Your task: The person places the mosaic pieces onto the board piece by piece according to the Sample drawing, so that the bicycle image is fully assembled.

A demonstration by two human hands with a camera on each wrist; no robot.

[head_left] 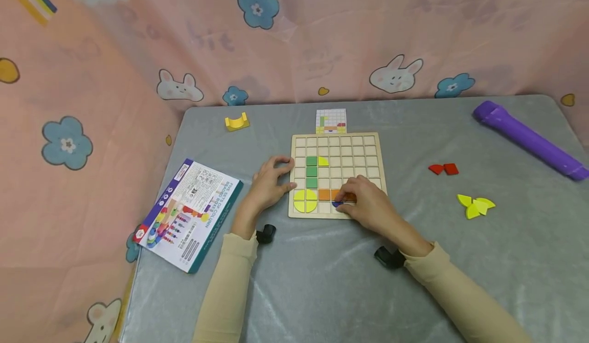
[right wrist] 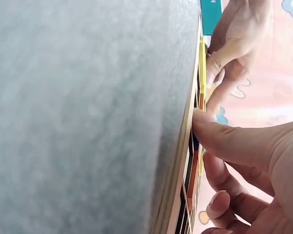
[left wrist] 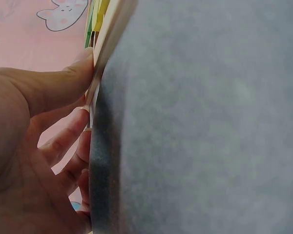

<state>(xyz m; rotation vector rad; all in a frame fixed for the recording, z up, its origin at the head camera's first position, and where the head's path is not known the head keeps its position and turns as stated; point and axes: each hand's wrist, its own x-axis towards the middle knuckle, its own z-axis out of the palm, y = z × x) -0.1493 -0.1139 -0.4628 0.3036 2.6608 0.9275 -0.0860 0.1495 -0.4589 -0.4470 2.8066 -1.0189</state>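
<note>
The grid board (head_left: 335,151) holds green squares (head_left: 312,172), yellow quarter-circles (head_left: 323,161) and orange pieces (head_left: 324,195); at its bottom row, the right hand (head_left: 370,205) pinches a blue piece (head_left: 337,204). Only the wrist views show the board edge-on; the left hand (head_left: 268,182), loosely curved, touches it.

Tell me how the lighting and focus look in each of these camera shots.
Head view: evenly lit, the wooden grid board clear, the pattern card too small for fine detail; left wrist view: dim, the left hand shaded, the gray tablecloth soft, with a dark band near the fingers; right wrist view: brighter, the right hand fairly sharp, the tablecloth blurred.
</note>
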